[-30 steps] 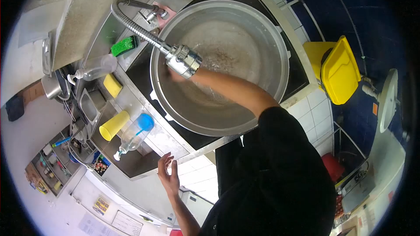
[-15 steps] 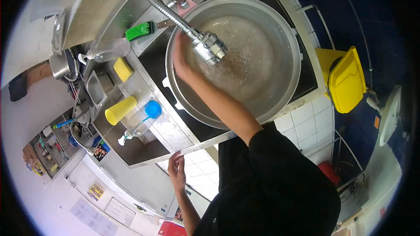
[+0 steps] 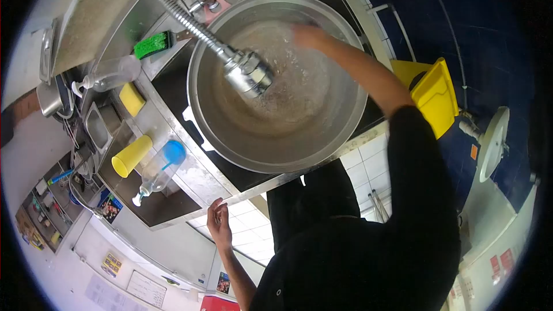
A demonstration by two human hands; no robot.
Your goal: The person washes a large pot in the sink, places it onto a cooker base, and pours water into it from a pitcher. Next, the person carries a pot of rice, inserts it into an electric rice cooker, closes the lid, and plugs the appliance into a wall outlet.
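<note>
The right hand [image 3: 308,36] is blurred inside the large metal pot [image 3: 273,160], near its far wall; whether it grips anything, I cannot tell. The faucet head [image 3: 249,74] hangs to its left over cloudy water; a wide sweep could knock it, and a fast one could slosh water over the rim. The left hand [image 3: 219,224] is loosely curled and empty beside the table [image 3: 199,175]; drifting forward, it could bump the clear bottle [image 3: 156,174].

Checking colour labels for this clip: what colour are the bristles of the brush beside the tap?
The bristles are bright green, seen best in the head view.
</note>
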